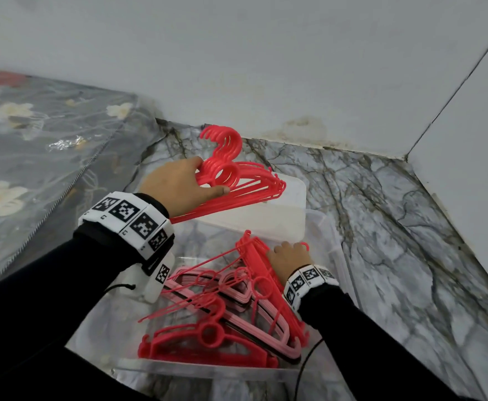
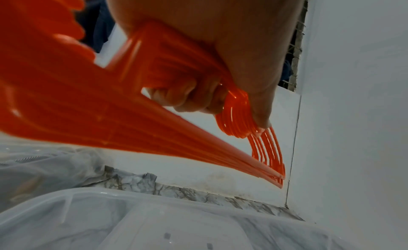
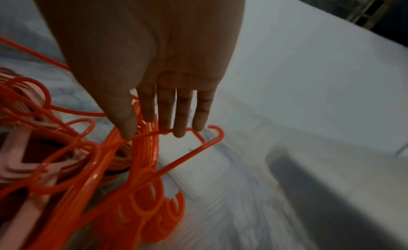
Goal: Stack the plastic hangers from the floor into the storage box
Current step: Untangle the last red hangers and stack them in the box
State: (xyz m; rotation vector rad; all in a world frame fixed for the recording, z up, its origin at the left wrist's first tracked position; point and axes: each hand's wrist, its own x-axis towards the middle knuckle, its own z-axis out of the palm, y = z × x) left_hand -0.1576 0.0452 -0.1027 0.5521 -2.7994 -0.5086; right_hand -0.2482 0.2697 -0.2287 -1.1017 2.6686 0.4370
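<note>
Left hand (image 1: 179, 180) grips a bunch of red hangers (image 1: 237, 180) above the clear storage box (image 1: 332, 250); right hand (image 1: 290, 256), fingers straight, presses the hangers in the box (image 1: 222, 322).

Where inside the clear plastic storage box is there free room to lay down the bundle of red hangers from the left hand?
The far end of the clear plastic storage box, between the right hand and the translucent white lid, looks bare. The near end is crowded with red and pink hangers.

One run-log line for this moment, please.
left hand: grips red plastic hanger bundle | right hand: straight fingers on hangers in clear plastic storage box
</note>
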